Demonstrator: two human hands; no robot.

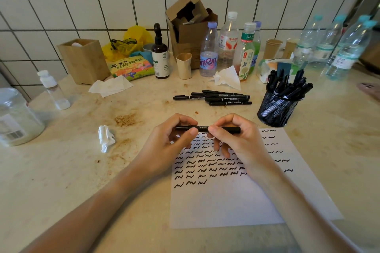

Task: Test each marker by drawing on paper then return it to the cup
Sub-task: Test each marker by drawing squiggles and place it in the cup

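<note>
Black marker (202, 129) held level above scribbled paper (226, 201), left hand (170, 144) and right hand (236, 137) each pinching one end; mesh cup (277, 111) of markers nearby.

Bare counter lies between the paper (226, 201) and mesh cup (276, 109) — loose markers (213, 97) lie behind.
</note>
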